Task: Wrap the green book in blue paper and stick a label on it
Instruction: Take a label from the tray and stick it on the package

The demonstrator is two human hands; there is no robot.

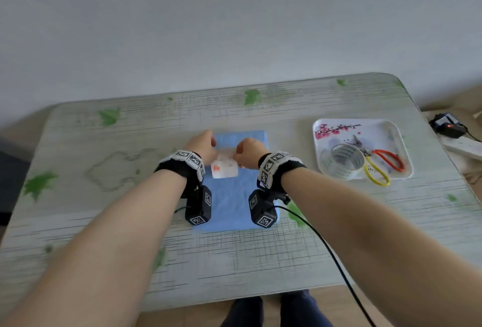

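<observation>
Tabletop (234,261) with a grey grid and green leaf print fills the lower half of the view, with a pale wall behind it. At its middle lies the blue-wrapped book (229,196), a flat rectangle with its long side running from near to far.

To the right of the book, well apart from it, sits a white square tray (375,139) printed with pink blossom. In the tray, a roll of clear tape (344,162) stands on its edge ring towards the near left. A pair of scissors (366,154) lies just right of the roll, with one red and one yellow handle; the yellow loop reaches over the near rim.

Both forearms reach in from the near edge, each with a marker-covered wristband and a black block hanging beneath it. A black cable (326,246) trails from the right wrist.

The left hand (202,145) and right hand (249,152) meet over the far half of the book, backs turned up and fingers curled. Between them they pinch a white label (224,167), the left hand at its far left corner and the right at its far right. The label carries an orange mark and sits over the blue paper. I cannot tell whether it touches the paper, and the fingertips are hidden.
</observation>
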